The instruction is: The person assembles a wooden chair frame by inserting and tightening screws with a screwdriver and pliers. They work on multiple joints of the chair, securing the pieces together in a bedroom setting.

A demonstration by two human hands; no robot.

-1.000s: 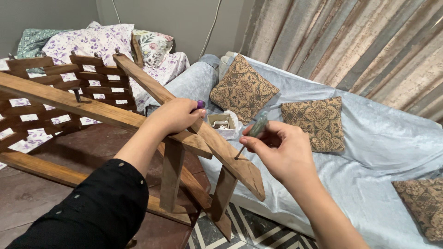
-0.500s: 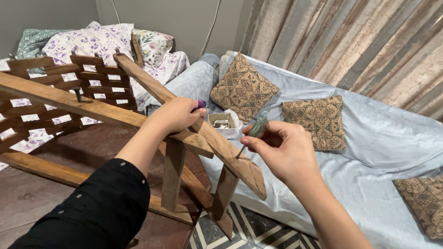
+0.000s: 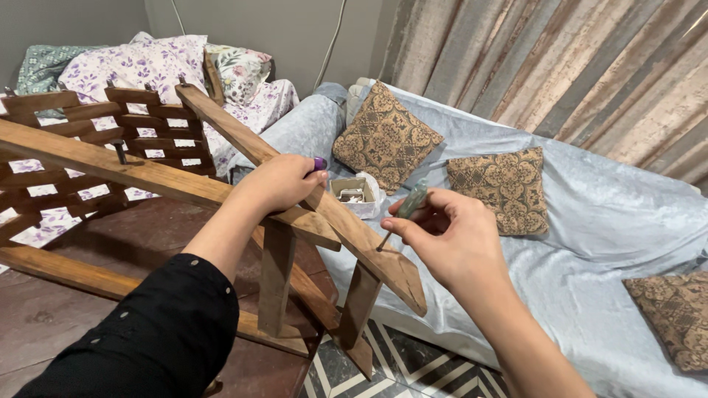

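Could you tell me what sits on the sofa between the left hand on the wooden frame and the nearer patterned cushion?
In the head view, a small open box sits between the left hand and that cushion.

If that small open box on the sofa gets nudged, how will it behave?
The small box probably tips or slides easily: it sits on a soft, rumpled light-blue cover, not a firm surface. It looks light, and its open top could spill the small contents.

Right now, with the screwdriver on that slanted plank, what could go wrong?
The screwdriver tip sits near the plank edge; it could slip off toward the bed. The left hand grips the wooden frame close by, so a slip might reach its fingers. The right hand holds the tool by fingertips only, which may give weak control.
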